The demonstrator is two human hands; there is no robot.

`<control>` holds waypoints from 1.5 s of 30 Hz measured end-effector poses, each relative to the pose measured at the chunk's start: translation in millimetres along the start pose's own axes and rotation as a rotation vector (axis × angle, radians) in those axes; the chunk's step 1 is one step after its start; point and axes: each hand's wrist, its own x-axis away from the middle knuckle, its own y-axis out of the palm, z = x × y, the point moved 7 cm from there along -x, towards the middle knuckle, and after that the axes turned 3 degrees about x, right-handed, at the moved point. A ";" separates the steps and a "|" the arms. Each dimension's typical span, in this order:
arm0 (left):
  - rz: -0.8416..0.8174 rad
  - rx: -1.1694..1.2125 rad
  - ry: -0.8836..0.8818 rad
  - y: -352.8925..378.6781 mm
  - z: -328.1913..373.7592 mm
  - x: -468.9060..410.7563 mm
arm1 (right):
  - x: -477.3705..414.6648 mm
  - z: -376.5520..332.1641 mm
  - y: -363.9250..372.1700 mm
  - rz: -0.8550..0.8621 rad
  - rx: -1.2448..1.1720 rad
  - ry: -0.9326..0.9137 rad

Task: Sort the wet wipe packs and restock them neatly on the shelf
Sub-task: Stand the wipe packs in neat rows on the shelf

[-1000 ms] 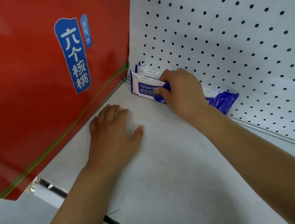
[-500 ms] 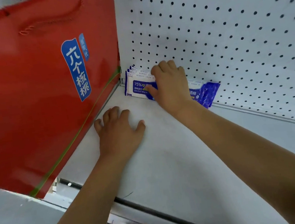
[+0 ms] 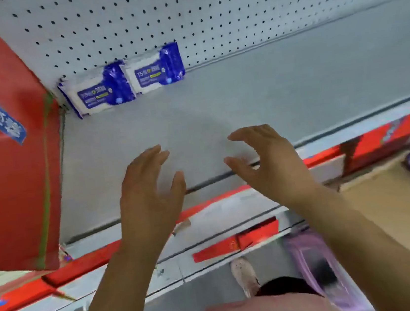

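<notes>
Shelf (image 3: 255,92) fills most of my view, with pegboard (image 3: 207,13) behind it. Red carton (image 3: 6,166) at left is cut off by the frame and its blue label is smeared. My left hand (image 3: 148,188) and right hand (image 3: 269,163) hang over the shelf's front edge, apart, fingers loosely spread, gripping nothing. Wet wipe stack (image 3: 98,93) stands in the back left corner touching the carton; I can't read the count. Front pack (image 3: 157,70) leans on the pegboard just beside it, and I can't tell whether 1 or more sit behind. Print is blurred.
</notes>
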 end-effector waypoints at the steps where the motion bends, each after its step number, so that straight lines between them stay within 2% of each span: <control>1: -0.031 -0.005 0.083 5.9 11.8 14.6 | 29.2 5.1 -10.8 0.038 -0.009 0.036; 4: -0.155 0.009 0.274 28.8 42.2 55.0 | 116.5 24.2 -35.2 0.115 0.015 0.153; 6: -0.258 -0.004 0.369 48.8 60.1 86.6 | 176.9 43.3 -43.2 0.084 0.041 0.258; 14: -0.652 0.046 0.495 131.0 127.3 228.9 | 402.3 101.2 -79.7 -0.053 0.070 0.719; 20: -0.800 0.071 0.447 203.5 182.1 312.0 | 519.5 160.5 -100.1 -0.064 -0.098 0.978; 24: -0.837 0.131 0.326 283.5 240.1 382.8 | 615.4 215.5 -142.1 -0.236 -0.005 1.055; 26: -0.857 0.176 0.239 318.6 278.9 421.7 | 658.0 240.8 -176.4 -0.245 0.027 1.093; 28: -0.872 0.207 0.241 347.4 319.0 455.4 | 692.2 264.9 -210.3 -0.195 0.073 1.127; 30: -0.943 0.165 0.312 372.3 348.8 481.2 | 720.6 286.8 -235.4 -0.149 0.087 1.174; 32: -1.018 0.069 0.388 393.4 365.2 495.6 | 741.3 305.7 -245.1 -0.173 0.069 1.209; 35: -1.012 -0.072 0.419 423.4 370.5 497.6 | 757.9 333.2 -243.5 -0.242 0.058 1.221; 40: -1.012 -0.269 0.255 478.7 368.6 482.6 | 749.7 398.6 -235.0 -0.348 0.058 1.188; 42: -1.029 -0.299 0.166 504.3 369.7 472.4 | 729.7 435.6 -236.8 -0.405 0.064 1.158; 45: -1.021 -0.301 0.038 544.0 369.9 451.8 | 684.8 492.0 -252.8 -0.393 0.087 1.090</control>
